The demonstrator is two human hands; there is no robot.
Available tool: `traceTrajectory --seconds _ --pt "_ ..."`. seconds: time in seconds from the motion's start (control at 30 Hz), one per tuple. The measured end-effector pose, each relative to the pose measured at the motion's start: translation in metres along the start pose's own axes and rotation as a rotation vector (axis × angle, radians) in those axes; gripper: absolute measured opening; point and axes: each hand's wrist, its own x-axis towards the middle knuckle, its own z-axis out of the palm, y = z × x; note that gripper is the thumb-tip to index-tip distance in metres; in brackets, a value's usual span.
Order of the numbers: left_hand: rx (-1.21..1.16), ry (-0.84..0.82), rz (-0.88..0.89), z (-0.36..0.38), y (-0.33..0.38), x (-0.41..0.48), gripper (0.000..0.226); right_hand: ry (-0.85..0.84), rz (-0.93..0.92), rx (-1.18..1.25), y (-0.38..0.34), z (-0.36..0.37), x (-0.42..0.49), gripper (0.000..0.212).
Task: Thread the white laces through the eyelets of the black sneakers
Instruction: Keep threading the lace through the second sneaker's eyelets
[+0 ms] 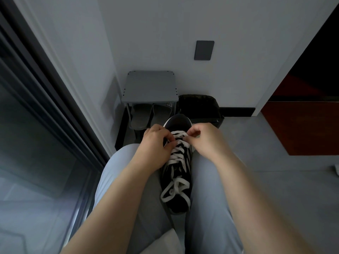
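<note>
A black sneaker (178, 177) with white side stripes lies between my thighs, toe pointing away from me. A white lace (177, 153) crosses back and forth over its front half, and loose lace loops lie near the heel opening. My left hand (156, 143) sits at the shoe's left side and pinches the lace near the toe-end eyelets. On the right side, my right hand (203, 140) pinches the same lace at the front rows. The fingertips of both hands nearly meet over the lace.
A grey shoe rack (149, 87) holding grey slippers (141, 115) stands against the wall ahead. A black bin (200, 105) sits to its right. A dark glass door frame (55, 110) runs along the left. Grey floor and a red-brown panel (302, 125) lie right.
</note>
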Motion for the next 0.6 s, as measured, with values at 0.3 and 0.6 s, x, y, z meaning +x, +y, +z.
traceTrajectory --seconds 0.3,0.6 --pt "-0.308 -0.129 -0.167 -0.02 -0.007 -0.001 0.013 -0.031 -0.011 0.161 0.004 -0.001 0.001 0.011" --pt "-0.03 -0.118 -0.089 -0.009 -0.005 0.001 0.015 -0.039 -0.133 -0.037 0.0 0.004 -0.009 0.026"
